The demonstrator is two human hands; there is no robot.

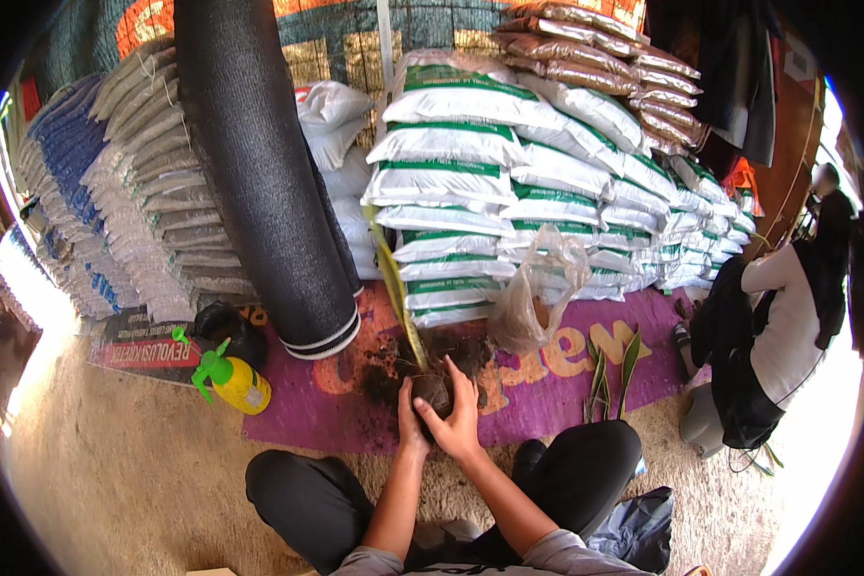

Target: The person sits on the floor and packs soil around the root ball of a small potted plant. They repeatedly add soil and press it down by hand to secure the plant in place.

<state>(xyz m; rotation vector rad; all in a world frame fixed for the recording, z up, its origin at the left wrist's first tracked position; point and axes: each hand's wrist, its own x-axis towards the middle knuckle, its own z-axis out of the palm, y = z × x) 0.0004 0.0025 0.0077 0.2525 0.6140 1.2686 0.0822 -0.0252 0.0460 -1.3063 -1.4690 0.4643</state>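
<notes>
Between my two hands sits the dark, soil-covered root ball (434, 390) of a snake plant, whose single long yellow-green leaf (394, 278) rises from it and leans to the left. My left hand (412, 422) is cupped round the left side of the ball. From the right, my right hand (458, 413) wraps it with the thumb across the near side. Under and around the hands, loose dark soil (382, 372) is scattered over a purple printed sheet (302, 418).
A yellow spray bottle (235, 382) with a green head stands left, by a black bag (235, 326). Beyond are a clear plastic bag (538, 298), a black roll (269, 182) and stacked white sacks (451, 182). Right are more snake plant leaves (600, 379) and a crouching person (787, 317).
</notes>
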